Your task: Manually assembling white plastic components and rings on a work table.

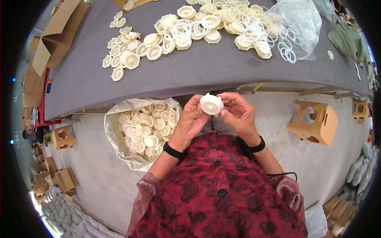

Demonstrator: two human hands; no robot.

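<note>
Between my two hands, in front of the table edge, is a round cream plastic cap (212, 104) with small lugs on its rim. My left hand (192, 115) pinches it by its left side, while the fingers of my right hand (238, 115) grip its right edge. Many similar caps (130, 59) lie in loose clusters on the table beyond. Thin white sealing rings (181, 29) are heaped over some of those caps, and more rings (286, 54) spill from a clear plastic bag (303, 23) at the right.
A grey cloth covers the table (158, 77). Left of my lap, an open white sack (113, 137) on the floor is full of caps. Tan plastic stools stand at the right (323, 123) and left (63, 137). An open cardboard box (59, 35) is at the far left.
</note>
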